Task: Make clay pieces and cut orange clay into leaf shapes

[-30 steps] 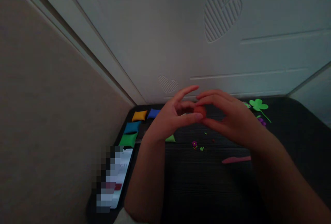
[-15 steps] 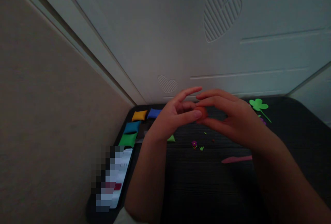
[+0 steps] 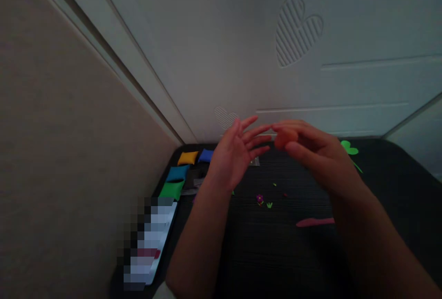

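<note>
Between the thumb and fingers of my right hand (image 3: pixel 311 152) is a small orange lump that looks like modelling clay (image 3: pixel 285 138). My left hand (image 3: pixel 236 152) is held up just to its left, palm turned toward the lump, fingers spread and holding nothing. Both hands are raised above the dark table (image 3: pixel 255 253). Below them on the tabletop lie a tiny purple flower (image 3: pixel 259 198), a small green leaf piece (image 3: pixel 270 205) and some tiny crumbs. A pink modelling knife (image 3: pixel 315 222) rests near my right forearm, which covers one end of it.
Yellow (image 3: pixel 188 158), blue (image 3: pixel 178 173) and green packets (image 3: pixel 171 190) line the table's left side. A phone or tablet (image 3: pixel 162 234), partly blurred out, lies nearer me. A green clover shape (image 3: pixel 349 147) is at the back right. A white panel (image 3: pixel 241 50) stands behind the table.
My left hand has let go of the orange lump, drawn slightly left and opened its fingers. My right hand now holds the lump alone. The view has tilted up a little.
</note>
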Available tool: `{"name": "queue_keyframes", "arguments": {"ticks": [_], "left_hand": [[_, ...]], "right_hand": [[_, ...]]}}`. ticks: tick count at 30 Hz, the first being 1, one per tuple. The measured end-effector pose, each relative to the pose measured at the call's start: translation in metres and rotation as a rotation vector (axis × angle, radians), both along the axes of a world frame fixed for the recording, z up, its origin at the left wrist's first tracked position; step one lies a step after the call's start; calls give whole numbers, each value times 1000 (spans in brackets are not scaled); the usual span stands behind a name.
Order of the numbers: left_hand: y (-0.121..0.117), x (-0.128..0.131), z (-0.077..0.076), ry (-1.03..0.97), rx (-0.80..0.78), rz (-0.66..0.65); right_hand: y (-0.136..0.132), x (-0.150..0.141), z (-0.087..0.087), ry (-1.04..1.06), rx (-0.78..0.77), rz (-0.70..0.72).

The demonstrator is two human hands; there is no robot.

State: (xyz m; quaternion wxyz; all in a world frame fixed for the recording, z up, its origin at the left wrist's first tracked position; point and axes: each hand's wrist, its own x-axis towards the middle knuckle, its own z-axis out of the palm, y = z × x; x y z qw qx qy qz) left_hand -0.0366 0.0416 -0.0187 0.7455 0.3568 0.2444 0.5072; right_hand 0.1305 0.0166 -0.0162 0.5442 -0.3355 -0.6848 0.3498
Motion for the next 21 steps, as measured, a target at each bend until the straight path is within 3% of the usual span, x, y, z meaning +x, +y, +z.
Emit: {"name": "queue_keyframes", "arguments": {"ticks": [4,7,10,16,21], "left_hand": [[5,5,-4,-180,-261,128],[3,11,-9,-273,-340,201],[-3,17,-11,-336,-339,227],[-8,18,-9,-346,-218,126],[-5,10,-6,-255,-78,168]], "right_hand": [[3,-2,0,473,-273,177],[4,-5,-1,510,-358,186],[1,-10,-4,317,-313,146],[-16,-27,-3,-460,0,0],[-16,-33,-4,-623,251,-101]]}}
